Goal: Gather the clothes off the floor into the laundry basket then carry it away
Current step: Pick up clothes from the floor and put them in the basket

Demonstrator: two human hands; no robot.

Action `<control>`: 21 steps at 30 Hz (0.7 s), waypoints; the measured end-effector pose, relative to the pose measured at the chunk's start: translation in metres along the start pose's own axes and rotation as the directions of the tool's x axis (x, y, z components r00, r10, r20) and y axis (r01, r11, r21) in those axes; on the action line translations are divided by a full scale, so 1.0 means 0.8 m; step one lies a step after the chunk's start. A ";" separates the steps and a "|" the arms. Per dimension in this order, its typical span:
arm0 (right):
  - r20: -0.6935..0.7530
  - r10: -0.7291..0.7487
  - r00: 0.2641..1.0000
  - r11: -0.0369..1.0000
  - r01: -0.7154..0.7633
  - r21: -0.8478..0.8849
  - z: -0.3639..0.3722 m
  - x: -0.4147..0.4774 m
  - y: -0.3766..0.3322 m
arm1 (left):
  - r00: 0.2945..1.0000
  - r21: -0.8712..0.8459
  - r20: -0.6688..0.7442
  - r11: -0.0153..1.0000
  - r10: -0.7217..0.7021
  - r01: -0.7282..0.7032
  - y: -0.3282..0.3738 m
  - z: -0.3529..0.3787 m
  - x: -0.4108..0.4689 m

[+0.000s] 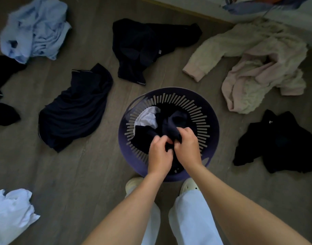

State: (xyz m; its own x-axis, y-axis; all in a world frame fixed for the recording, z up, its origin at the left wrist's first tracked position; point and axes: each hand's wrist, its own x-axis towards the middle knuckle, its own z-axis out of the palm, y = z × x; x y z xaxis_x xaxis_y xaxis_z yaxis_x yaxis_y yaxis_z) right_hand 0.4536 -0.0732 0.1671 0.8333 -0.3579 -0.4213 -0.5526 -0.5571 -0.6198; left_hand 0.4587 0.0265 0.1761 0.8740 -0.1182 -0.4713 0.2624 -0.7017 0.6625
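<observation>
both hands (pixel 172 149) grip navy garment (pixel 171 126) over basket (pixel 211 121).

The left frame edge cuts off the white garment (pixel 12 214) and black garment (pixel 3 89); both hands' fingers (pixel 166 138) sink into dark cloth.

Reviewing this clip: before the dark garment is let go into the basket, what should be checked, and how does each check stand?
1. Both hands grip the garment: ok, left hand and right hand are closed on the dark garment.
2. Garment over the laundry basket: ok.
3. Room in the basket: ok, only a white item shows beneath.
4. Garment clear of the rim: cannot tell, the hands hide its near part.
5. Floor cleared: not ok, the navy skirt, cream sweater and others remain.
</observation>
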 end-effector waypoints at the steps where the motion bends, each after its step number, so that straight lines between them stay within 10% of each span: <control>1: -0.041 -0.069 0.997 0.995 0.066 -0.081 -0.002 -0.004 0.007 | 0.995 0.089 0.055 0.992 0.080 -0.085 -0.001 0.004 0.004; 6: -0.004 -0.071 0.997 0.901 0.063 -0.429 -0.013 -0.024 0.063 | 0.809 0.405 0.588 0.859 0.018 -0.313 -0.017 0.025 0.014; 11: 0.478 0.186 0.858 0.662 0.250 -0.706 -0.023 -0.035 0.084 | 0.655 0.644 0.652 0.734 -0.381 -0.215 -0.056 0.023 0.011; 14: 0.557 0.329 0.762 0.791 0.099 -0.603 -0.020 -0.035 0.073 | 0.696 0.642 0.607 0.753 -0.384 -0.144 -0.052 0.009 0.006; 21: 0.384 0.409 0.828 0.912 -0.358 -0.199 -0.090 -0.025 0.008 | 0.899 0.564 0.424 0.808 -0.106 -0.171 0.068 -0.056 0.012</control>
State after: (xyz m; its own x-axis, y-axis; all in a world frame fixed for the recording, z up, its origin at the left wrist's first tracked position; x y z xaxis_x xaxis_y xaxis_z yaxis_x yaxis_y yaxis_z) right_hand 0.4345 -0.1236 0.2194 0.4591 -0.2361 -0.8564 -0.7998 -0.5296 -0.2827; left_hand 0.4993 0.0183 0.2339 0.5846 -0.3298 -0.7413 -0.1678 -0.9431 0.2872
